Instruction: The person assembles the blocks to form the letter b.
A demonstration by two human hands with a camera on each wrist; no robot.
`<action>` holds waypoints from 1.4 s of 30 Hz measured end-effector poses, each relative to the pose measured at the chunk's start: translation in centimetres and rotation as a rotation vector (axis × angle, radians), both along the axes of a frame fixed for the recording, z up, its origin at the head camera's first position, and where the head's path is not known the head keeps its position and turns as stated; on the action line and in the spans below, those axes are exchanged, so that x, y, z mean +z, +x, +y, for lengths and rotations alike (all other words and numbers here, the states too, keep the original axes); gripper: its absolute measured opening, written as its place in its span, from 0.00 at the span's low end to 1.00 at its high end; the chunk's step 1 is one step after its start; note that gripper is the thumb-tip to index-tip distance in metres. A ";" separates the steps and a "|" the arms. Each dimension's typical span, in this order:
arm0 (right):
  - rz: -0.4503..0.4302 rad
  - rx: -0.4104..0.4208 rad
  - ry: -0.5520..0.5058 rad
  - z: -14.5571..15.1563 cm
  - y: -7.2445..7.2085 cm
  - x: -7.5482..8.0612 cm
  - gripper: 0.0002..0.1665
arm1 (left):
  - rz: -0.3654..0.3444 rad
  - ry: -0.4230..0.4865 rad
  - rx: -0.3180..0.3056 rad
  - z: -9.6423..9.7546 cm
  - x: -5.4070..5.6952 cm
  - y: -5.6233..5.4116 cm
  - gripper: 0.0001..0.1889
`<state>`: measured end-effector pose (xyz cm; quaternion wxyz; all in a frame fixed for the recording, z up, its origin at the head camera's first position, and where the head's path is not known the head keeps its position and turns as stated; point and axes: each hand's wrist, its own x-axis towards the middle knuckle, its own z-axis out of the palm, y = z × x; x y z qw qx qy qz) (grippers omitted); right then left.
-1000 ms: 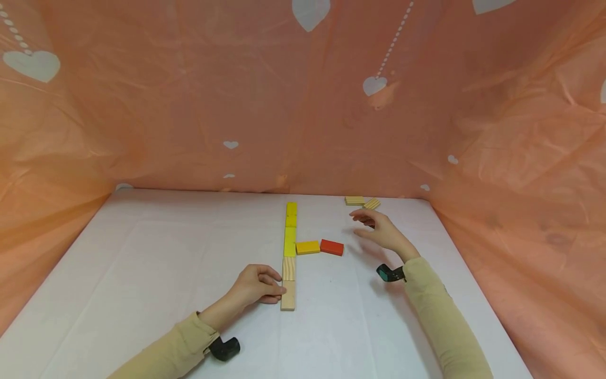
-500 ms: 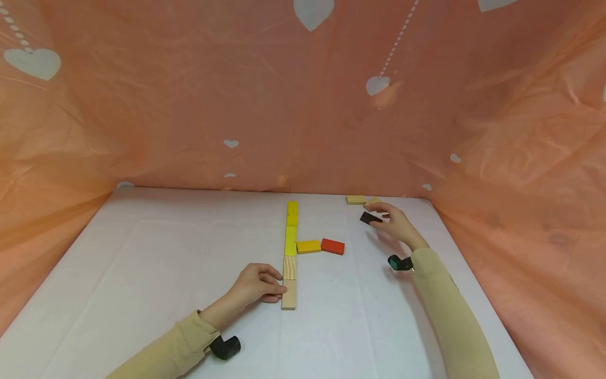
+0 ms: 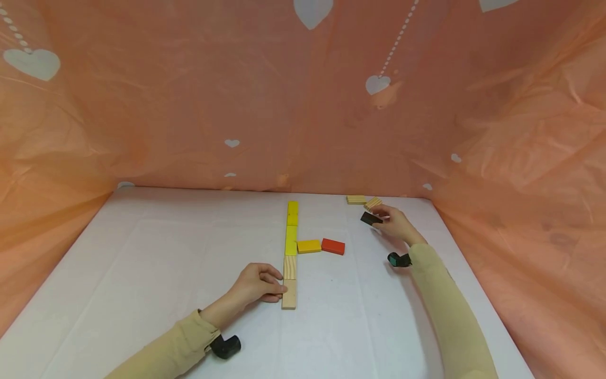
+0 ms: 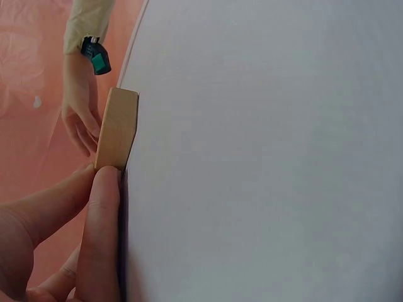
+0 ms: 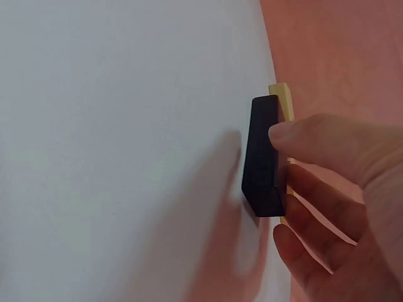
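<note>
My right hand [image 3: 396,225] holds a black wooden block [image 5: 263,154] at the far right of the table. The thumb lies on its side, and the other fingers are behind it. In the head view a row of blocks runs away from me: a plain wood block [image 3: 289,295] nearest, a striped wood block [image 3: 290,267], then two yellow blocks [image 3: 291,241]. My left hand [image 3: 253,285] rests beside the row, its fingertips touching the left side of the nearest plain block. From the row's right side extend an orange-yellow block [image 3: 309,246] and a red block [image 3: 333,247], end to end.
Two striped wood blocks [image 3: 356,199] lie near the table's back edge, just beyond my right hand. A white cloth covers the table [image 3: 142,273]. An orange curtain with white hearts [image 3: 199,105] hangs behind it and along both sides.
My right hand has moved slightly right and back, and the black block it holds now shows clearly. My left hand and the row of blocks look unchanged.
</note>
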<state>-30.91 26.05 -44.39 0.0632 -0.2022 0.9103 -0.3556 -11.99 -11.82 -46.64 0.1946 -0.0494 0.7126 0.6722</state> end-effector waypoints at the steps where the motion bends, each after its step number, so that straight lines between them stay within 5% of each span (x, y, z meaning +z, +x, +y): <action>1: -0.008 -0.002 0.004 0.0 -0.1 -0.1 0.25 | 0.001 -0.002 -0.002 0.0 0.0 0.0 0.15; 14: -0.078 -0.050 0.062 -0.4 -0.1 -0.6 0.26 | 0.001 0.011 -0.008 -0.1 -0.1 0.0 0.15; 26: -0.034 -0.015 0.134 -0.9 -0.3 -0.1 0.25 | 0.003 0.009 -0.006 -0.1 -0.1 0.0 0.15; 34: 0.000 0.072 0.052 -0.5 -0.5 0.0 0.28 | 0.000 0.012 -0.006 -0.1 -0.2 0.0 0.15; 42: -0.019 -0.001 0.130 -1.2 -0.2 0.3 0.24 | 0.001 0.009 -0.004 -0.2 -0.2 -0.1 0.16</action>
